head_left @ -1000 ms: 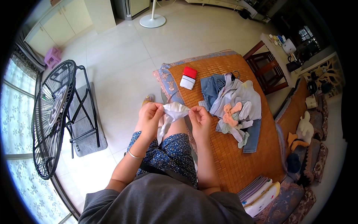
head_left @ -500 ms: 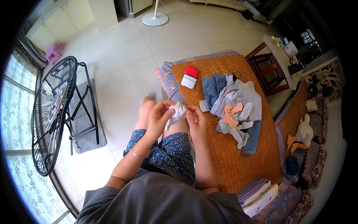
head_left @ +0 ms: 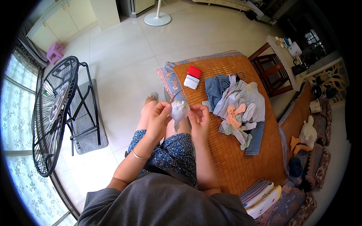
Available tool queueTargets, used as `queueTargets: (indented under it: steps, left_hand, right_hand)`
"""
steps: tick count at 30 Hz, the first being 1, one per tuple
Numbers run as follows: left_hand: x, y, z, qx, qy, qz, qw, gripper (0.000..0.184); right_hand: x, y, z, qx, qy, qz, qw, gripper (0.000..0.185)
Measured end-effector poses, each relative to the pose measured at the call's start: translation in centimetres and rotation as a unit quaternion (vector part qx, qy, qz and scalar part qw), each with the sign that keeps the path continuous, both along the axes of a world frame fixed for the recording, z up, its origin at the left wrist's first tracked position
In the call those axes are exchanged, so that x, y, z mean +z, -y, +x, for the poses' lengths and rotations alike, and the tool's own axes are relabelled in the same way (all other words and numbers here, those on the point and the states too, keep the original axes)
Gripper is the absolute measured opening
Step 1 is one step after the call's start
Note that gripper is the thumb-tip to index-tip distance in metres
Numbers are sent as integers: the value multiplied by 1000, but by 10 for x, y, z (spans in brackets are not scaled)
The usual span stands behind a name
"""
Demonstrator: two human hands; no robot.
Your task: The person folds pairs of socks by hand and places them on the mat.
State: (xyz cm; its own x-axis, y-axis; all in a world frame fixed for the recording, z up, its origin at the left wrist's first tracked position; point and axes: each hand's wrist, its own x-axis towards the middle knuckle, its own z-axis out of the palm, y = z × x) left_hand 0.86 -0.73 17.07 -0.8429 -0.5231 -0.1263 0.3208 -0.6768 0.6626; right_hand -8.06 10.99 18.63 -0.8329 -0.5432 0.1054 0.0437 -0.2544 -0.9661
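Observation:
A small white cloth item (head_left: 179, 112) hangs above my lap, its narrow end pointing down. My left hand (head_left: 160, 116) pinches its left edge, and a bracelet circles that wrist. On the other side, my right hand (head_left: 198, 117) grips the right edge between thumb and fingers. To the right, a heap of clothes (head_left: 241, 100) lies on the woven mat (head_left: 237, 169), with jeans (head_left: 217, 88) under grey garments and a peach piece (head_left: 233, 115) on top. A red folded item (head_left: 194, 72) and a white folded item (head_left: 191, 81) lie side by side near the mat's far left corner.
A black folding chair (head_left: 56, 109) stands at left over a grey mat (head_left: 87, 132). Folded cloths (head_left: 260, 197) are stacked at the lower right. A wooden chair (head_left: 269, 71), a white round base (head_left: 157, 19) and a pink stool (head_left: 55, 52) stand farther off.
The white item was stretched sideways between both hands, then bunched up. Now it is spread a little, with its narrow end hanging down. Both hands still hold it.

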Motion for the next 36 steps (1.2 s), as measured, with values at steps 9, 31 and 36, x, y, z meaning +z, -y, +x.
queueTargets:
  steps: [9,31,36]
  left_hand:
    - [13,-4,3,-28,33,-23,999,15]
    - [16,3,-7,34,56,-201,977,21]
    - [5,0,-9,61,61,-179,980,22]
  right_hand:
    - [-2,2,0,-5,36,22,999,16]
    - [-19,5,-8,17,224,-130,966,10]
    - [4,9,3,8,108,-39,993,13]
